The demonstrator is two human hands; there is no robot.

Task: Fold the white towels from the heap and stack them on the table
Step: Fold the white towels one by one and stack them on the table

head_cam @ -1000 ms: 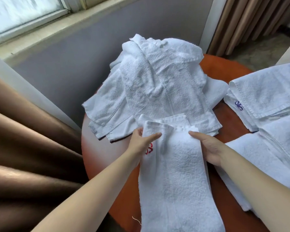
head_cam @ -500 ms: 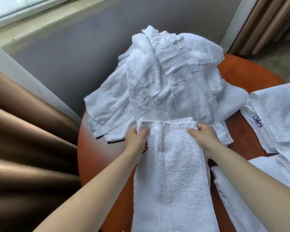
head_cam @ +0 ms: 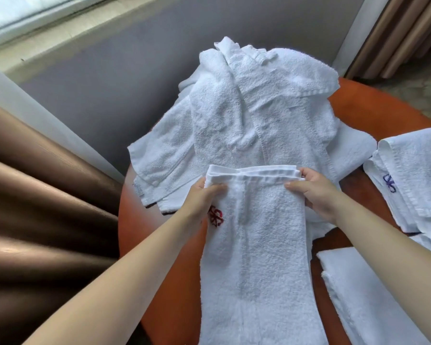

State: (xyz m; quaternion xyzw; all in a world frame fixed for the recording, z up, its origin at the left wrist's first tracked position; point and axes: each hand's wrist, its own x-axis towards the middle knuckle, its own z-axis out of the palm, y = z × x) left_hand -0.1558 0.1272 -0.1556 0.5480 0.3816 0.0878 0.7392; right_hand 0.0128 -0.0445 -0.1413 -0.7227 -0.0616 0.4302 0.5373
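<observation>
Both left hand [head_cam: 201, 198] & right hand [head_cam: 317, 195] pinch towel [head_cam: 256, 260] far corners, lengthwise twd person.

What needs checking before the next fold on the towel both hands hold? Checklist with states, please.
1. Left hand grips the towel at its far left corner: ok.
2. Right hand grips the far right corner: ok.
3. Layered far edges flush between the hands: ok, roughly.
4. Towel clear of the heap: not ok, its far end overlaps the heap's near edge.
5. Near end of the towel lying flat: cannot tell, it runs out of frame.
6. Folded towels in place at right on the table: ok.
</observation>
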